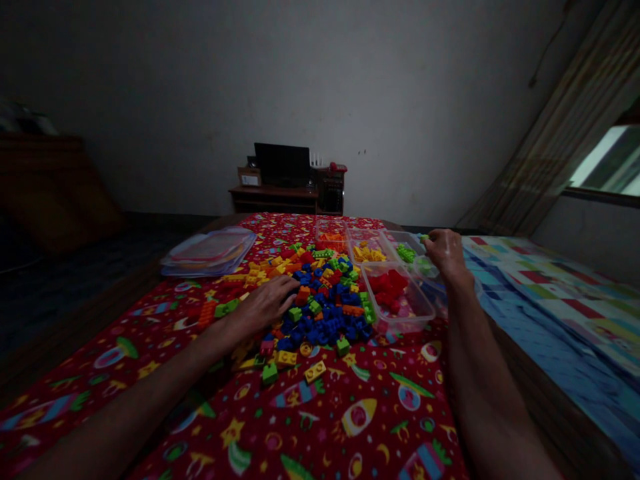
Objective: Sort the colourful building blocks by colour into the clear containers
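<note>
My left hand reaches over the left side of a mixed pile of toy building bricks. Its fingers are stretched out, the tips touching or just above blue and orange bricks. Out to the right, my right hand pinches a light green brick over the clear tubs. Beneath it, one clear tub contains green bricks. Nearer me, a second tub has red bricks in it. Yellow bricks and orange bricks fill parts of two tubs farther left.
A stack of flat plastic lids rests at the table's far left. The table wears a red patterned cloth. To the right is a bed with blue bedding. A monitor stands on a desk by the wall.
</note>
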The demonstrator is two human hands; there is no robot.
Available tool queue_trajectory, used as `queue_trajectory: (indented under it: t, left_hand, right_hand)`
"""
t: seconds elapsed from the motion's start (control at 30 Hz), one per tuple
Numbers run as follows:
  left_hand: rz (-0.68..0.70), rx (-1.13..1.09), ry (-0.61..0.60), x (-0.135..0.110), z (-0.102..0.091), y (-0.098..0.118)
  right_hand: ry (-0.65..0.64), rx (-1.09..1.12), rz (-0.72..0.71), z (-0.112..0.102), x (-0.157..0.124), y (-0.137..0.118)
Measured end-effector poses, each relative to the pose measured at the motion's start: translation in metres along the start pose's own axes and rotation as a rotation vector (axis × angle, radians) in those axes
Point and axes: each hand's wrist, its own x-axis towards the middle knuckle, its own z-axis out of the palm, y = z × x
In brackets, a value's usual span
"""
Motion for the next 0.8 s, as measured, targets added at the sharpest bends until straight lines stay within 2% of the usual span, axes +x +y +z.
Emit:
queue_trajectory:
  t: [0.1,0.17,0.33,0.43,0.53,0.6,0.67,0.8]
  left_hand:
    - [0.017,0.006,-0.009,0.002,-0.002,0.002]
    - [0.017,0.007,-0.013,0.002,-0.003,0.002]
    - [0.000,-0.007,-0.020,0.000,-0.002,0.002]
    - [-0.040,-0.047,-0.025,0.001,-0.005,0.002]
    - [-0.115,-0.078,-0.025,0.005,-0.016,0.005]
    - [-0.119,-0.082,0.019,0.007,-0.024,0.014]
    - [-0.043,-0.079,0.052,0.004,-0.029,0.032]
    - [0.276,-0.043,-0.099,-0.017,-0.027,0.085]
  right_hand:
    - [0.035,0.004,-0.021,0.015,0.001,0.003]
    - [0.034,-0.008,-0.023,0.016,0.003,0.004]
    - [0.069,0.067,-0.075,-0.007,0.010,-0.007]
    - [0.076,0.136,-0.135,-0.022,0.005,-0.025]
    - [0.023,0.157,-0.230,-0.033,-0.007,-0.050]
    - [-0.025,0.158,-0.315,-0.036,-0.017,-0.067]
    - [-0.071,0.161,-0.402,-0.037,-0.026,-0.082]
    - [-0.157,0.144,-0.528,-0.032,-0.039,-0.104]
